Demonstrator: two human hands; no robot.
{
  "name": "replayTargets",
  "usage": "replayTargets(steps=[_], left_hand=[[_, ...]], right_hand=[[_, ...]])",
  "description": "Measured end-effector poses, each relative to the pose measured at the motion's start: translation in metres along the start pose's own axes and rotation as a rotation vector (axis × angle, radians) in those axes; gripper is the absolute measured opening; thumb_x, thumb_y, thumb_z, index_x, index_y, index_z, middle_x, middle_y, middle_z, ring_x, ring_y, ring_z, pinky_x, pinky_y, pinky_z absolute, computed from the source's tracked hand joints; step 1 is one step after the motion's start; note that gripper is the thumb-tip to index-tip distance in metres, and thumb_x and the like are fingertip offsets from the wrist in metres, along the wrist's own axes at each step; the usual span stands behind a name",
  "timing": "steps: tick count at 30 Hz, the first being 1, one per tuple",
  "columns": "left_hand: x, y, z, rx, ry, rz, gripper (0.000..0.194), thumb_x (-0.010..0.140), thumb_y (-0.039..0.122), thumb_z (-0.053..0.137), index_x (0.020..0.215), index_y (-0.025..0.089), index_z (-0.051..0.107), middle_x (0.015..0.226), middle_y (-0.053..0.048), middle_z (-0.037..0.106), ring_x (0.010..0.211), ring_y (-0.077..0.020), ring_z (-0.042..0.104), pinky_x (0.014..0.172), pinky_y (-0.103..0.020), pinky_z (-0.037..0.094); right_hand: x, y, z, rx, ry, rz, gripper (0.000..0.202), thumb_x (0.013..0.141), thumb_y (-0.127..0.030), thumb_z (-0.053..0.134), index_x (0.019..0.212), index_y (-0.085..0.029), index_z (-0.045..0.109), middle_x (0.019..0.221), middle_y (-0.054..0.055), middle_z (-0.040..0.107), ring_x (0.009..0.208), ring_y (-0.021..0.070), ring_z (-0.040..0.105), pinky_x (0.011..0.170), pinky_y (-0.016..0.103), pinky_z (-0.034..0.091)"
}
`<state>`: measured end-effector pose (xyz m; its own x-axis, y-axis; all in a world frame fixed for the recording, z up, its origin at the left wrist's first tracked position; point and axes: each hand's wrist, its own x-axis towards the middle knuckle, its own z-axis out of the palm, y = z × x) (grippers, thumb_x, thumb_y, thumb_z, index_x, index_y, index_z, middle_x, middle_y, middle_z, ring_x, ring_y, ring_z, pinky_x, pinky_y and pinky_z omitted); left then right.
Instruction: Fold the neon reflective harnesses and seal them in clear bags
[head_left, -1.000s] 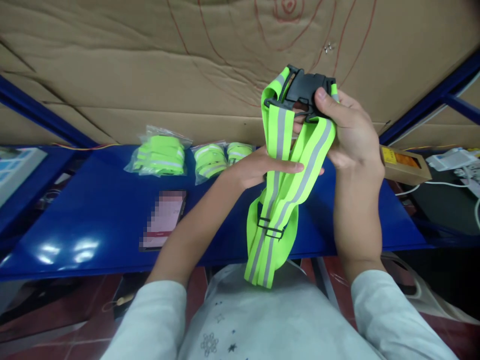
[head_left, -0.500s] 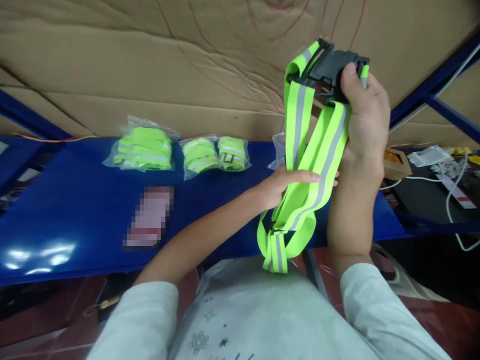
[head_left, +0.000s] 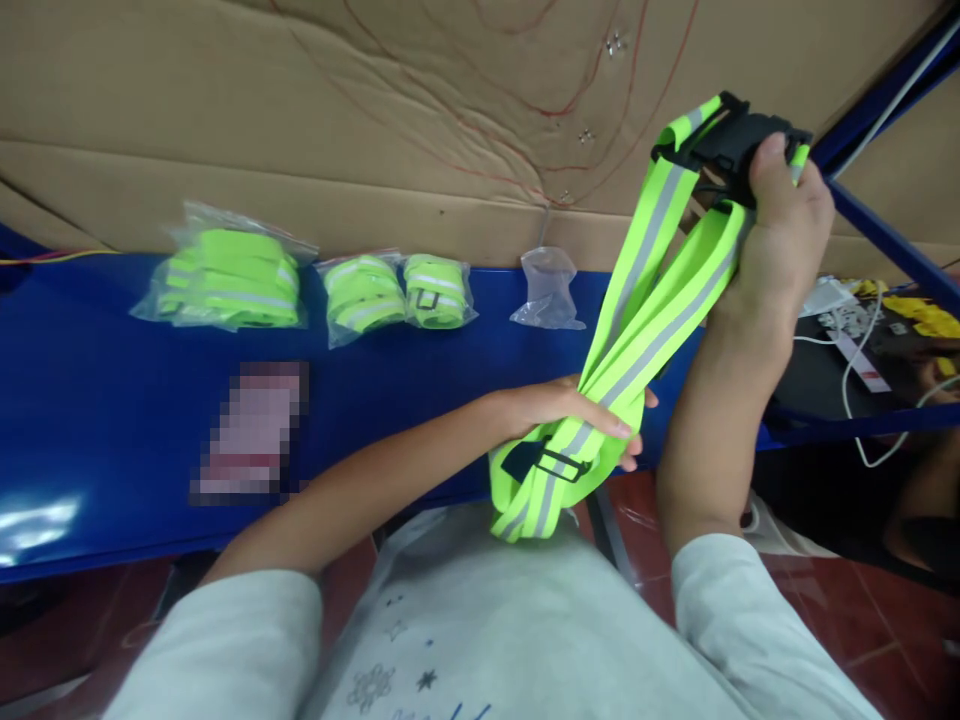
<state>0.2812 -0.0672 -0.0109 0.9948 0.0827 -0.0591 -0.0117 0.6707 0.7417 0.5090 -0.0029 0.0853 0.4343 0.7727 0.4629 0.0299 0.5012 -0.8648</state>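
Note:
A neon-yellow reflective belt with a grey stripe hangs in loops between my hands. My right hand is closed on its black buckle at the upper right, thumb pressed on the buckle's face. Lower down, my left hand wraps round the gathered strands, its fingers partly hidden behind them. Just below that hand, a black slider shows on the strap. The belt's bottom loop dangles in front of my shirt.
Along the back of the blue table lie a large bag of belts, two smaller bagged rolls and a clear plastic bag. A blurred-out flat object lies at left. White cables and small parts are at right.
My right hand has moved right and slightly down with the buckle, drawing the strands out at a slant. My left hand is now lower on the belt, nearer the slider.

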Motion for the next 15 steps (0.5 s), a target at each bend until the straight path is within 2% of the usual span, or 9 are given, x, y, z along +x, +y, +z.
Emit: replayTargets(steps=[2,4,6,8,10,12,15], left_hand=[[-0.005,-0.001,-0.004,0.007,-0.002,-0.073,0.047,0.072,0.024,0.083,0.114,0.021,0.063,0.075,0.000,0.068,0.064,-0.0167,0.068,0.061,-0.029,0.054],[-0.011,-0.003,-0.011,0.047,0.005,-0.172,0.032,0.075,0.026,0.081,0.101,0.019,0.065,0.068,0.002,0.063,0.054,-0.0127,0.061,0.054,-0.025,0.048],[-0.017,-0.006,-0.019,0.090,-0.015,-0.308,0.023,0.076,0.031,0.080,0.087,0.016,0.065,0.066,0.000,0.063,0.055,-0.0129,0.061,0.054,-0.025,0.047],[-0.019,-0.013,-0.026,0.132,-0.073,-0.449,0.025,0.077,0.036,0.079,0.075,0.015,0.066,0.067,-0.005,0.067,0.064,-0.0172,0.068,0.060,-0.027,0.052],[-0.019,-0.018,-0.033,0.153,-0.128,-0.584,0.027,0.075,0.038,0.078,0.067,0.015,0.066,0.070,-0.009,0.072,0.076,-0.0225,0.073,0.069,-0.031,0.056],[-0.018,-0.019,-0.040,0.182,-0.133,-0.691,0.025,0.071,0.037,0.080,0.066,0.015,0.068,0.072,-0.010,0.074,0.078,-0.0237,0.074,0.075,-0.034,0.059],[-0.019,-0.008,-0.051,0.354,-0.060,-0.836,0.023,0.064,0.035,0.084,0.071,0.016,0.072,0.070,-0.008,0.074,0.067,-0.0209,0.071,0.069,-0.033,0.059]], right_hand=[[-0.016,0.004,-0.019,-0.025,0.122,-0.103,0.011,0.091,-0.035,0.068,0.091,-0.025,0.065,0.080,-0.002,0.070,0.091,0.0170,0.074,0.085,0.027,0.057],[-0.041,0.011,-0.037,-0.069,0.223,-0.087,0.011,0.088,-0.035,0.070,0.090,-0.024,0.070,0.075,-0.002,0.070,0.079,0.0178,0.074,0.081,0.031,0.059],[-0.070,0.021,-0.056,-0.137,0.306,-0.015,0.015,0.083,-0.036,0.076,0.088,-0.022,0.074,0.077,-0.001,0.073,0.075,0.0171,0.072,0.080,0.032,0.060],[-0.097,0.033,-0.074,-0.214,0.423,0.082,0.020,0.076,-0.036,0.083,0.088,-0.020,0.077,0.079,-0.001,0.075,0.073,0.0164,0.071,0.078,0.032,0.060],[-0.120,0.043,-0.091,-0.270,0.487,0.192,0.026,0.069,-0.037,0.088,0.084,-0.018,0.079,0.076,0.000,0.074,0.071,0.0162,0.071,0.075,0.031,0.060],[-0.137,0.048,-0.105,-0.267,0.522,0.295,0.030,0.063,-0.036,0.091,0.082,-0.017,0.079,0.075,-0.001,0.075,0.070,0.0162,0.070,0.072,0.030,0.060],[-0.155,0.048,-0.119,-0.209,0.519,0.431,0.033,0.058,-0.035,0.093,0.082,-0.017,0.080,0.079,0.001,0.077,0.070,0.0171,0.072,0.069,0.030,0.060]])
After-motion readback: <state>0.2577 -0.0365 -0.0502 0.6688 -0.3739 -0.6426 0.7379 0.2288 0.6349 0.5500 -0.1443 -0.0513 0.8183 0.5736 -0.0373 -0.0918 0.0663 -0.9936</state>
